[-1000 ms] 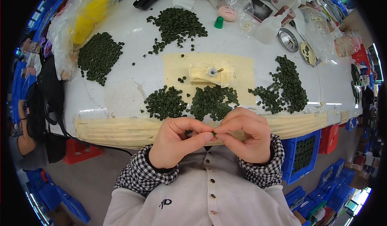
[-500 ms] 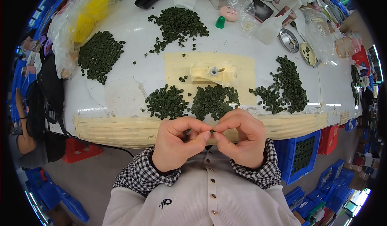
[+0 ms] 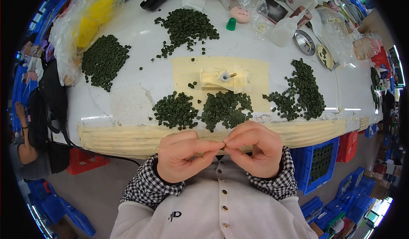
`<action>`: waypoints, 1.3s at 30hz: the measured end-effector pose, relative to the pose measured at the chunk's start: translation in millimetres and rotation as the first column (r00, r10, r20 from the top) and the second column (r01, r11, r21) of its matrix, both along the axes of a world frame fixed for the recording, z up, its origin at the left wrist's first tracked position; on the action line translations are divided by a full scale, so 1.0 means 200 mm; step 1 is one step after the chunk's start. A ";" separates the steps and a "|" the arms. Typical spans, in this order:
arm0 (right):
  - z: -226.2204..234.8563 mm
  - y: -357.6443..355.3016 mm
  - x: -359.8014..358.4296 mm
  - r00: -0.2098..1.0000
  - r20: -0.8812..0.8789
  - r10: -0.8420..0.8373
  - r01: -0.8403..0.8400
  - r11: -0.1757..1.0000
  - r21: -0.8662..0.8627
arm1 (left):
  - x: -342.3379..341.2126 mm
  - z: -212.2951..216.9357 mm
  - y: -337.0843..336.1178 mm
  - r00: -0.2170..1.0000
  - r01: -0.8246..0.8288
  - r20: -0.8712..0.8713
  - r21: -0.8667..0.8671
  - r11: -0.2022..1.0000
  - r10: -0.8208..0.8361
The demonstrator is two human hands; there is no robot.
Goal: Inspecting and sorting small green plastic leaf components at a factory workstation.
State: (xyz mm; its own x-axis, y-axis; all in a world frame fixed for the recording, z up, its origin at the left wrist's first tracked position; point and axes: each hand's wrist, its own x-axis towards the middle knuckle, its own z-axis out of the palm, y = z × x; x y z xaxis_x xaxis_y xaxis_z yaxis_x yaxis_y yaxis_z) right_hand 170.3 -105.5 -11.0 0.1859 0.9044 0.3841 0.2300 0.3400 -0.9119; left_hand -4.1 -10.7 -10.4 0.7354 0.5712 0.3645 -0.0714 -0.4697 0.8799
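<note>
My left hand (image 3: 182,156) and my right hand (image 3: 256,150) meet at the fingertips just off the near edge of the table. Both are closed in a pinch around a small dark green part (image 3: 223,147), mostly covered by the fingers. Just beyond them lie two piles of small dark green ring-shaped parts, a left pile (image 3: 175,110) and a middle pile (image 3: 226,109). Behind these, a white fixture with a short upright pin (image 3: 226,75) is taped down on a yellow sheet (image 3: 257,68).
More green parts lie in a right pile (image 3: 306,92), a far pile (image 3: 187,28) and a far-left pile (image 3: 104,62). A padded strip (image 3: 119,139) runs along the table's near edge. A blue crate (image 3: 300,175) stands at the right. Bottles, bags and a round tin (image 3: 304,42) crowd the back right.
Both hands have dropped slightly toward me, and the left has turned, its fingers now straighter. The small green part stays pinched between them and is more hidden.
</note>
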 end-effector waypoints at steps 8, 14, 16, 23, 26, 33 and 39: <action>0.01 0.00 0.00 0.999 0.047 0.003 -0.003 1.000 0.011 | -0.01 -0.03 0.00 0.999 -0.036 0.014 0.211 0.977 0.034; -0.01 0.00 0.00 1.000 0.008 0.015 -0.014 0.999 -0.035 | -0.02 -0.03 0.00 1.000 -0.006 -0.019 0.202 0.979 0.011; 0.01 0.00 -0.01 1.000 0.005 -0.016 0.017 0.996 -0.088 | -0.02 -0.01 -0.01 0.996 -0.072 -0.044 0.169 0.983 0.081; 0.02 0.03 0.06 0.892 0.408 -0.194 0.244 0.967 -0.073 | -0.07 0.04 0.07 0.839 -0.423 -0.236 0.285 0.860 0.491; -0.02 0.05 0.04 0.821 0.544 -0.172 0.232 0.972 -0.043 | -0.08 0.04 0.09 0.784 -0.504 -0.263 0.259 0.824 0.562; -0.02 0.11 -0.02 0.703 0.708 -0.072 0.117 0.993 -0.015 | -0.10 0.11 0.11 0.856 0.080 0.185 -0.970 0.230 0.483; -0.03 0.12 0.00 0.604 0.791 -0.100 0.159 0.987 0.004 | -0.12 0.05 0.07 0.872 0.334 0.318 -0.942 0.025 0.373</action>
State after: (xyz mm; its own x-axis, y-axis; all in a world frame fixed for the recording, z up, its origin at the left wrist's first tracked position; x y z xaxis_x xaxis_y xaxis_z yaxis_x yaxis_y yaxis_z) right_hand 169.8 -82.2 -18.0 -0.0440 0.9218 0.3853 0.9053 0.1998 -0.3748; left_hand -27.8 4.0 -0.9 0.7007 0.6264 -0.3414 -0.5349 0.7780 0.3296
